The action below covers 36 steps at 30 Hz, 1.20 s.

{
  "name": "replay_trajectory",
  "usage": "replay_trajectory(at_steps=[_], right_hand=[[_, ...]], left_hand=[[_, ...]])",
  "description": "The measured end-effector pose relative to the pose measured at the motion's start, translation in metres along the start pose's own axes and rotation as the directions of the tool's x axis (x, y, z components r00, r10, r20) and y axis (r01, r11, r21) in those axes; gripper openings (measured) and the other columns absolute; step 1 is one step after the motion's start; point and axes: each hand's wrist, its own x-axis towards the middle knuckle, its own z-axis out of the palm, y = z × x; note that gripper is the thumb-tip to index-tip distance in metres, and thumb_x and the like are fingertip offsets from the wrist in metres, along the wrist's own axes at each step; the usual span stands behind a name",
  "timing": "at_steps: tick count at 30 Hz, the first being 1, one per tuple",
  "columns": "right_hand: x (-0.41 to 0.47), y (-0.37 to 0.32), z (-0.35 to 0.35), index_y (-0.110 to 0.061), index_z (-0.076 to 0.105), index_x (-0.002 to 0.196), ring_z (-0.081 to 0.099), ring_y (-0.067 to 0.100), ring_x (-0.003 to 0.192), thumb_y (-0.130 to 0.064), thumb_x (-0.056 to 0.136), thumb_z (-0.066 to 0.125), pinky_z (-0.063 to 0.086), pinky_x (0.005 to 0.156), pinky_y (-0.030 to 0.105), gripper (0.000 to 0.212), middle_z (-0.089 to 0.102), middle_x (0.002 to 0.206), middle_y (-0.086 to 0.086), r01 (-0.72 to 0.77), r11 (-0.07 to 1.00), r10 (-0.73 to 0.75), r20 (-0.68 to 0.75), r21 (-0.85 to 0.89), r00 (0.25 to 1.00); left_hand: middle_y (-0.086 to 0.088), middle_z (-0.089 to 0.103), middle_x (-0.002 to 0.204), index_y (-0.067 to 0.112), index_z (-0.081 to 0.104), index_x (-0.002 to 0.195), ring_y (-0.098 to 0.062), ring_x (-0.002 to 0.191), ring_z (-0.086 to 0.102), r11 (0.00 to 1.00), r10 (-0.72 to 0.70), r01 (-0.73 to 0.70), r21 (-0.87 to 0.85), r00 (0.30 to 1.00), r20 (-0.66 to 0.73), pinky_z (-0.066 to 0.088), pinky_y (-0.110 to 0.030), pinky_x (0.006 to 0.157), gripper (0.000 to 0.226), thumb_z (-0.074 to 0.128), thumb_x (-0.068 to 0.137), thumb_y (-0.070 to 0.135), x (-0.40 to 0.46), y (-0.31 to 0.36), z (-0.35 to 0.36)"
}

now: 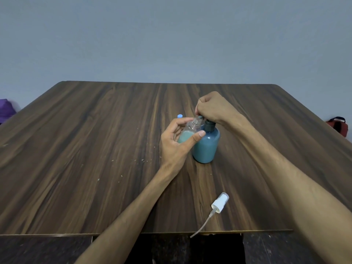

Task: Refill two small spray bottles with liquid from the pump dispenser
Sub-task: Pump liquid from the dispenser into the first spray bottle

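A blue pump dispenser (206, 145) stands on the wooden table (95, 149), right of centre. My right hand (211, 109) is curled over its dark pump head, with the nozzle poking out to the left. My left hand (175, 143) grips a small clear spray bottle (190, 130), tilted, its open threaded neck just under the nozzle. Pale teal liquid fills its lower part. The bottle's white spray head (220, 203) with its dip tube lies near the table's front edge. Behind my left hand only the blue cap (179, 116) of a second small bottle shows.
A purple thing (5, 110) sits off the table's left edge and a red bag (338, 125) off its right edge. A grey wall rises behind the table. Small pale specks dot the tabletop in front of my left hand.
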Motion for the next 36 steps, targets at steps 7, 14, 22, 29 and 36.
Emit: replay_trajectory(at_steps=[7, 14, 22, 29, 36], right_hand=[[0.001, 0.000, 0.001, -0.002, 0.069, 0.071, 0.056, 0.022, 0.063, -0.021, 0.053, 0.042, 0.048, 0.066, 0.037, 0.037, 0.066, 0.062, 0.012, -0.004, 1.000, 0.005, -0.009, 0.030, 1.000], [0.002, -0.002, -0.003, -0.017, 0.065, 0.056, 0.060, 0.017, 0.057, -0.007, 0.075, 0.045, 0.053, 0.067, 0.035, 0.029, 0.072, 0.062, 0.001, 0.019, 0.995, -0.021, 0.020, 0.097, 1.000], [0.004, 0.003, -0.001, -0.017, 0.066, 0.056, 0.056, 0.018, 0.064, -0.006, 0.076, 0.045, 0.048, 0.068, 0.034, 0.031, 0.067, 0.056, -0.005, 0.006, 0.996, -0.009, 0.028, 0.085, 1.000], [0.000, 0.002, 0.003, -0.007, 0.068, 0.067, 0.050, 0.019, 0.065, -0.015, 0.065, 0.045, 0.043, 0.066, 0.034, 0.024, 0.058, 0.059, 0.001, -0.010, 0.998, 0.008, 0.032, 0.061, 0.999], [0.003, 0.003, 0.000, -0.001, 0.069, 0.071, 0.054, 0.018, 0.066, -0.006, 0.075, 0.048, 0.047, 0.067, 0.035, 0.022, 0.064, 0.058, -0.002, -0.002, 0.998, 0.002, -0.004, 0.070, 1.000]], left_hand=[[-0.006, 0.076, 0.111, 0.005, 0.069, 0.115, -0.016, 0.104, 0.075, 0.999, 0.004, -0.004, -0.032, 1.000, 0.008, 0.058, -0.024, 0.090, 0.039, 0.087, 0.081, 0.002, 0.002, 0.003, 0.002], [-0.006, 0.078, 0.112, 0.008, 0.070, 0.115, -0.022, 0.105, 0.075, 0.998, 0.014, -0.014, -0.056, 1.000, 0.004, 0.058, -0.028, 0.090, 0.038, 0.088, 0.082, 0.005, -0.001, 0.005, 0.001], [-0.004, 0.077, 0.111, 0.014, 0.070, 0.114, -0.021, 0.104, 0.076, 0.999, 0.018, -0.018, -0.038, 1.000, 0.002, 0.059, -0.027, 0.090, 0.037, 0.087, 0.082, 0.005, 0.000, 0.005, 0.002], [-0.006, 0.078, 0.111, 0.010, 0.070, 0.114, -0.021, 0.104, 0.076, 0.999, 0.008, -0.008, -0.049, 1.000, 0.011, 0.059, -0.028, 0.089, 0.035, 0.086, 0.083, 0.002, 0.001, 0.005, 0.002], [-0.009, 0.077, 0.113, 0.007, 0.070, 0.115, -0.023, 0.106, 0.076, 0.999, 0.013, -0.012, -0.042, 1.000, 0.008, 0.059, -0.028, 0.090, 0.036, 0.086, 0.083, 0.003, 0.001, 0.004, 0.002]])
